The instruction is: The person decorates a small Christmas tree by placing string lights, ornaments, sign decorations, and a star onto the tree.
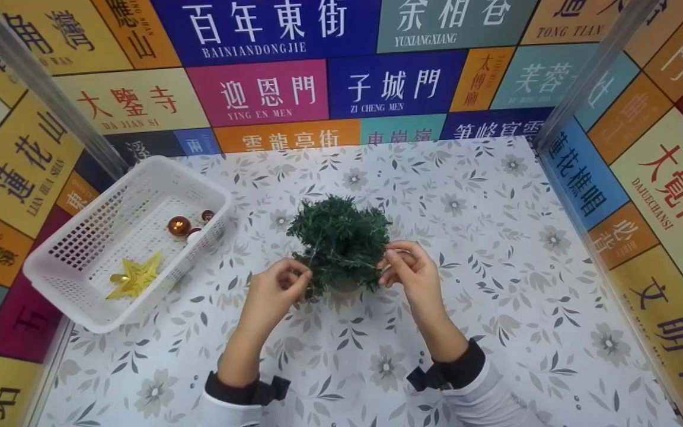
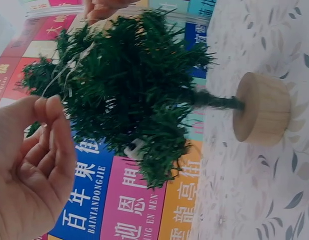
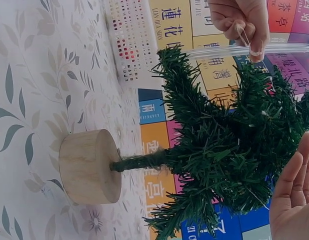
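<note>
A small artificial Christmas tree (image 1: 341, 237) stands upright on a round wooden base (image 2: 262, 107). To its left, my left hand (image 1: 279, 284) pinches a thin, pale wire (image 2: 57, 80) between thumb and forefinger. That wire runs from the fingertips into the upper branches. My right hand (image 1: 412, 273) is at the tree's right side with its fingertips among the outer needles; I cannot tell whether it pinches anything. In the right wrist view the right fingers (image 3: 289, 175) are partly cut off by the frame edge. A small white piece (image 2: 134, 149) shows between the branches.
At the left stands a white perforated plastic basket (image 1: 83, 237). Inside lie a yellow star (image 1: 134, 276), a shiny copper-coloured ball (image 1: 179, 226) and a few smaller balls at the right end. Panels with printed signs (image 1: 258, 89) border the floral-patterned tabletop (image 1: 472, 332).
</note>
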{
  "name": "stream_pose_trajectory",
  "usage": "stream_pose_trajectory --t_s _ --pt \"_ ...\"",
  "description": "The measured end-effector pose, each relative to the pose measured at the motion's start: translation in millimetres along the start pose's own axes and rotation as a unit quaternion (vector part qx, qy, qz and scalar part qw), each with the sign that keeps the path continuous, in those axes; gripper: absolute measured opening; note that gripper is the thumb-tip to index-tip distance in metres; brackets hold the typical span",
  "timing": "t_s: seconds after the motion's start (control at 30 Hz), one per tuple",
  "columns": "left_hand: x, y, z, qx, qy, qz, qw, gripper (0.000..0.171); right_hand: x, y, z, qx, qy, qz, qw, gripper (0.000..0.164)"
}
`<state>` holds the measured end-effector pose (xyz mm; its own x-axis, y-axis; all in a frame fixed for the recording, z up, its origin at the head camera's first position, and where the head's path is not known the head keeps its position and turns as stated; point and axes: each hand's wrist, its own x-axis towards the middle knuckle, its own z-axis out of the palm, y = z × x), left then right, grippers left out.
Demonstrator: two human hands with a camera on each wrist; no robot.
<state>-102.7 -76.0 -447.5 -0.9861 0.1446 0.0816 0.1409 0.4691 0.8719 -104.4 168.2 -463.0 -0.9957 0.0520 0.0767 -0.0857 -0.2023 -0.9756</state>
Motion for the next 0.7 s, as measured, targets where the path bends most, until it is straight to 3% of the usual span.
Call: stream_pose_trajectory --t_s 0.1,0.23,0.53,0.7 --pt "0.0 0.2 -0.4 0.005 -0.008 -0.008 0.9999 0.007 0.3 0.7 -0.3 0.001 0.002 0.001 1.0 0.012" --pt "0.0 -1.8 5.3 0.033 0.013 -0.01 0.9993 0.007 0.8 2.1 -0.5 0.004 0.002 -0.003 1.0 0.011" --pt "11.1 -11.6 30.5 0.11 0.127 0.025 0.9854 0.009 1.1 2.7 0.2 0.003 -0.002 -0.012 1.0 0.013" --pt "15.2 -12.9 38.9 0.041 0.128 0.023 0.9907 0.008 0.9 2.6 0.4 0.002 -0.002 -0.011 1.0 0.015"
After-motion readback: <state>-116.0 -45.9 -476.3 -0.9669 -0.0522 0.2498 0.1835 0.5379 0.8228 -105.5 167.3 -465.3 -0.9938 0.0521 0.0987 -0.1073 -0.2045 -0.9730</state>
